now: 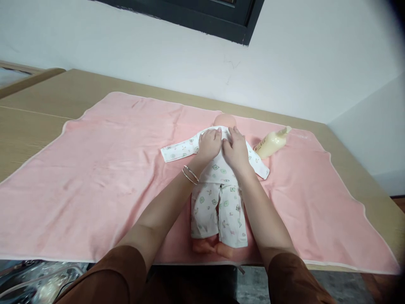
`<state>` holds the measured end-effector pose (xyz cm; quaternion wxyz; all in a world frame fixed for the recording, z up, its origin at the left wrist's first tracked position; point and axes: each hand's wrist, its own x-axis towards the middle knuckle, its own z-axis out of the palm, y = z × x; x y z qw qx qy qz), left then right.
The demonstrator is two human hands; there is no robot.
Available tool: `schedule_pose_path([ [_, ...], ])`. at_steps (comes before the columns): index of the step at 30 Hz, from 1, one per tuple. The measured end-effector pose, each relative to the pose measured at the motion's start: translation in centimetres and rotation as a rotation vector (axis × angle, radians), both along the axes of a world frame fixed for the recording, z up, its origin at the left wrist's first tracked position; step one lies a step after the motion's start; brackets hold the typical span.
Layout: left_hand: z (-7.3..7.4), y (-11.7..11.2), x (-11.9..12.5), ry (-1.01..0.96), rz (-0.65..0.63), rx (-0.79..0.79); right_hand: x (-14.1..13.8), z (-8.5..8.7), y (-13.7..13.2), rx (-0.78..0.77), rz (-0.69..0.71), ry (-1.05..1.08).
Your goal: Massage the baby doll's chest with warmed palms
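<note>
A baby doll point(224, 120) lies on a pink blanket, its head away from me and its bare feet near the table edge. It wears a white printed top point(218, 171) and matching trousers point(205, 211), with the sleeves spread to both sides. My left hand point(209, 143), with thin bangles at the wrist, rests on the top's upper left near the neckline. Beside it, my right hand point(236, 147) lies on the upper right, thumb and fingers apart. Both hands touch the cloth. The doll's head shows only partly, beyond the collar.
The pink blanket point(95, 177) covers much of a wooden table point(376, 185). To the doll's right lies a pale yellow bottle point(272, 142) with a narrow tip. A white wall point(177, 55) rises behind the table. Clear plastic packaging point(47, 280) sits below the front left edge.
</note>
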<state>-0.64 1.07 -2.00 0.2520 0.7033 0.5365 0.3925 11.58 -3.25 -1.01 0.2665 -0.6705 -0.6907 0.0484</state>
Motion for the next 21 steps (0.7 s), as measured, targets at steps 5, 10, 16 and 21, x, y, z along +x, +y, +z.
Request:
schedule_pose_path([
  [5, -0.1, 0.1, 0.1, -0.013, 0.002, 0.012, 0.2, 0.0, 0.0, -0.098, 0.038, -0.108],
  [10, 0.1, -0.1, 0.1, -0.004, -0.002, -0.005, -0.1, -0.1, 0.0, -0.164, 0.053, -0.116],
  [16, 1.7, -1.2, 0.0, -0.064, -0.070, -0.062, 1.0, 1.8, -0.4, -0.132, 0.091, 0.007],
  [21, 4.8, -4.2, 0.6, -0.210, -0.220, -0.054, 3.9, 5.0, -1.8, 0.108, 0.059, 0.083],
])
